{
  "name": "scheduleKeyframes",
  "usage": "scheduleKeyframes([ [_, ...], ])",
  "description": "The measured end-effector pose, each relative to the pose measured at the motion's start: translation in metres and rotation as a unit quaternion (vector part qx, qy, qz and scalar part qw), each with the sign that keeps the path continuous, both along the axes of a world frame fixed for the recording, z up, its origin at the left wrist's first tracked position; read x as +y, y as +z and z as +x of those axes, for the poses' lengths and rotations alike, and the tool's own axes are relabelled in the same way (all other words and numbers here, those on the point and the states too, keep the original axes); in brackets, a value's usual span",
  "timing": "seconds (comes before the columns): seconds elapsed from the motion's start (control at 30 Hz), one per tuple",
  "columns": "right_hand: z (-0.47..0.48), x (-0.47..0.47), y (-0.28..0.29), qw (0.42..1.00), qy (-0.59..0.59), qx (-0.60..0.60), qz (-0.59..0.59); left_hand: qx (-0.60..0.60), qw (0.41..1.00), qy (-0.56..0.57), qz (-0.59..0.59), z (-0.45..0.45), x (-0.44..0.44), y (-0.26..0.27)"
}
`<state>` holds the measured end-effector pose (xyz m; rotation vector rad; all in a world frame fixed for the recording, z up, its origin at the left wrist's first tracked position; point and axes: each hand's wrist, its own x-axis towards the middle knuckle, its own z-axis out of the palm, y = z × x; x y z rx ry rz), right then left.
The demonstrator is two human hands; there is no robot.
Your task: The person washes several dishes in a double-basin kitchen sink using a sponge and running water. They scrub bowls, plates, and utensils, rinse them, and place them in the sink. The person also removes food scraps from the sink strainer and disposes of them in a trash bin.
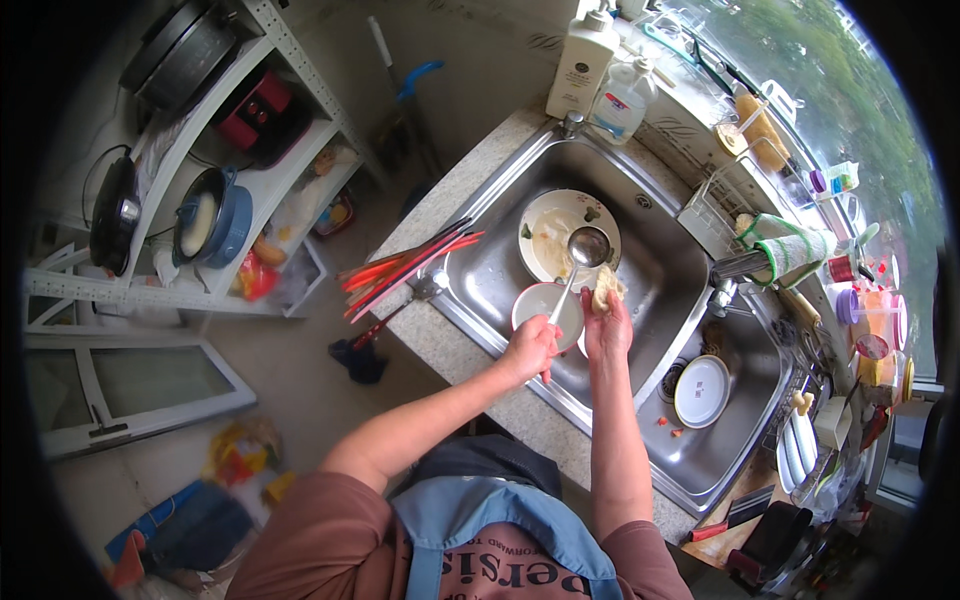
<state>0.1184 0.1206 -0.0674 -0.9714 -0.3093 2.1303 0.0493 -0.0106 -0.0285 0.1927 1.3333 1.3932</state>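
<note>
Over the larger basin of a stainless steel sink (480,262), my left hand (531,349) grips the handle of a metal ladle (589,247). The ladle's bowl is over a patterned white plate (536,202) that holds cloudy liquid and scraps. My right hand (609,326) holds a crumpled, pale yellow cloth or sponge (606,289) beside the ladle. A white bowl with a red rim (534,306) lies below the ladle's handle, close to my left hand. Part of another pale dish is hidden behind my right hand.
A white dish (701,391) and small red scraps lie in the smaller basin. Beyond the faucet (722,296), a green-edged cloth (787,247) hangs. Red and black sticks (412,270) project over the counter's left edge. Pump bottles (583,64) stand behind the sink. A knife (731,516) lies on a board, lower right.
</note>
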Motion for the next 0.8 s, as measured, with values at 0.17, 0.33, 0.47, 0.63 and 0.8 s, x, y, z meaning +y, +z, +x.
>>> scheduleKeyframes([
  [0.17,-0.024,0.002,-0.011,0.998,0.058,0.010,0.006,0.016,1.000,0.011,0.010,0.023,-0.001,0.002],
  [0.33,-0.039,0.007,-0.012,0.993,0.069,0.030,-0.085,0.165,0.985,-0.054,0.004,0.023,-0.016,0.008],
  [0.47,-0.026,0.017,0.001,0.997,0.054,0.022,-0.055,0.431,0.898,-0.086,0.003,-0.005,-0.068,0.024],
  [0.63,-0.013,0.016,0.012,0.994,0.067,0.040,-0.077,0.407,0.881,0.208,-0.123,-0.064,-0.202,0.009],
  [0.8,-0.007,0.013,0.004,0.994,0.080,0.034,-0.061,0.082,0.871,0.393,-0.283,-0.098,-0.274,-0.034],
])
